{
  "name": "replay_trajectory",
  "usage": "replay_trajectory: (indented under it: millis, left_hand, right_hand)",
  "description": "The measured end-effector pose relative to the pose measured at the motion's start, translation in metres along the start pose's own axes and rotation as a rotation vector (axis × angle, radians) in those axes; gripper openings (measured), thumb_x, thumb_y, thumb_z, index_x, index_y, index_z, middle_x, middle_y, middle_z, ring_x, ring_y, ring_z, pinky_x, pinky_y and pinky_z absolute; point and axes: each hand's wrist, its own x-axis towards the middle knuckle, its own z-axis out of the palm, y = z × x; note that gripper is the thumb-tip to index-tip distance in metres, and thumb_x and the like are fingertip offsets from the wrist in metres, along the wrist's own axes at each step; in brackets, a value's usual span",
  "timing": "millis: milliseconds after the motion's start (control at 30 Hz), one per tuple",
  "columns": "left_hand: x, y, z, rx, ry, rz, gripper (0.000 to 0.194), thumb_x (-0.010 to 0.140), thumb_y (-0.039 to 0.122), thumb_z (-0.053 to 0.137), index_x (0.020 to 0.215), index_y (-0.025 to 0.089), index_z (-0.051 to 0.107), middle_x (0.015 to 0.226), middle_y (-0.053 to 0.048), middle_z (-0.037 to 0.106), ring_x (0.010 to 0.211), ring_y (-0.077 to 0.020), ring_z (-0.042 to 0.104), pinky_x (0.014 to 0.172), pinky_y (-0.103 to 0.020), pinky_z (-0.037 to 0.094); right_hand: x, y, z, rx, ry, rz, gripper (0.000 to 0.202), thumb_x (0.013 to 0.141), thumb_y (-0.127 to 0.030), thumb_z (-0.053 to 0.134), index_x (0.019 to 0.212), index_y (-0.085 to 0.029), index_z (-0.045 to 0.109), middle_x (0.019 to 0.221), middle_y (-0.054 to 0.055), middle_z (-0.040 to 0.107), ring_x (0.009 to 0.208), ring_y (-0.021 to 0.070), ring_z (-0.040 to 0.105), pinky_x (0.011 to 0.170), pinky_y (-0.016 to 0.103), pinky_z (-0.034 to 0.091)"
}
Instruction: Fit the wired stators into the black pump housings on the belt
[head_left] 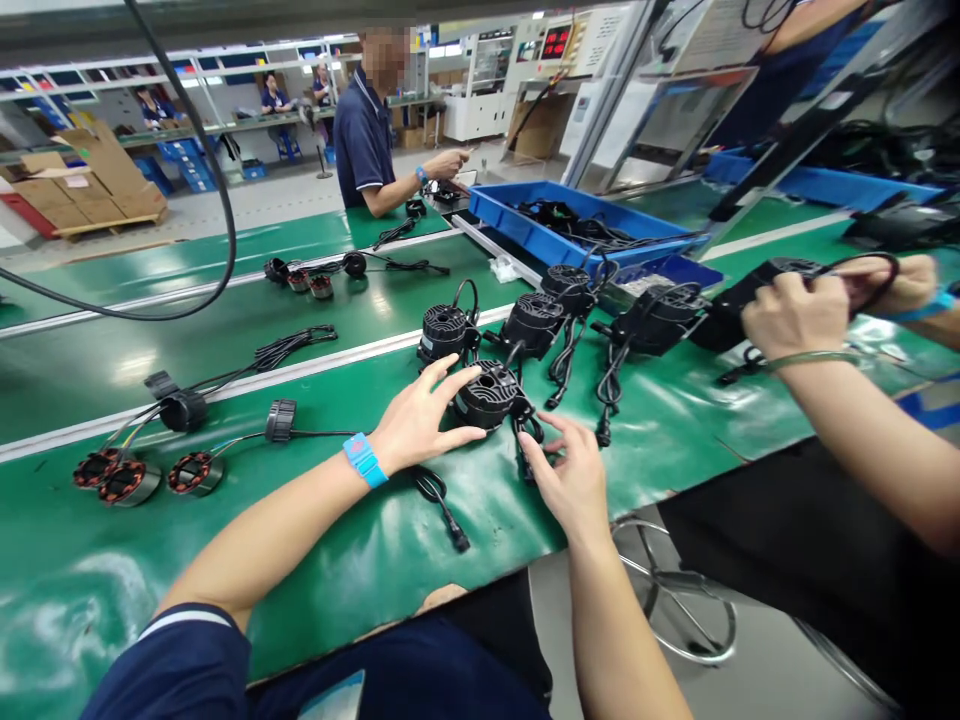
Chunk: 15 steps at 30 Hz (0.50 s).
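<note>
Left hand (427,415) spreading its fingers over the near black motor housing (486,396), touching its side, not clenched. Right hand (570,465) curling loosely at the housing's cable (529,430); grip unclear. Housing sitting on the green desk (330,560), loose cable (442,508) lying nearer. More housings (532,322) standing just beyond. Blue bin (585,225) holding cables farther off; a person (367,130) working beyond.

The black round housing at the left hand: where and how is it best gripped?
Grip the housing by its round side wall, just below the grooved top, coming from the left with the left hand. It sits grooved face up, with its cable off to the right by the right hand, so the left side looks freer.
</note>
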Motion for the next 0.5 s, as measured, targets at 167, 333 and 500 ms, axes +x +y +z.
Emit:
replay_trajectory:
  millis: [167,333,500]
  left_hand:
    - [0.031,-0.064,-0.064,0.220,0.083,-0.131,0.055,0.094,0.057,0.062,0.136,0.023,0.054,0.145,-0.013,0.051,0.138,-0.0284,0.050,0.120,-0.044,0.041]
    - [0.086,-0.182,-0.129,0.548,-0.101,-0.647,0.065,0.092,0.059,0.061,0.142,0.019,0.050,0.152,-0.017,0.038,0.136,-0.0333,0.053,0.117,-0.042,0.041]
    - [0.137,-0.269,-0.135,0.620,-0.188,-0.790,0.071,0.087,0.054,0.067,0.145,0.018,0.047,0.154,-0.025,0.035,0.123,-0.0377,0.063,0.108,-0.044,0.047]
  right_hand:
    - [-0.002,0.002,-0.001,0.035,0.028,0.030,0.051,0.090,-0.058,0.066,0.125,-0.021,0.067,0.122,0.013,0.060,0.072,0.0171,0.058,0.054,0.031,0.053]
    - [-0.004,0.011,-0.005,0.025,0.077,0.069,0.050,0.090,-0.057,0.067,0.125,-0.022,0.066,0.123,0.014,0.060,0.070,0.0171,0.057,0.057,0.034,0.053]
    - [-0.002,0.022,-0.010,-0.042,0.106,0.042,0.050,0.090,-0.058,0.067,0.125,-0.021,0.065,0.106,0.010,0.063,0.070,0.0198,0.058,0.070,0.040,0.054]
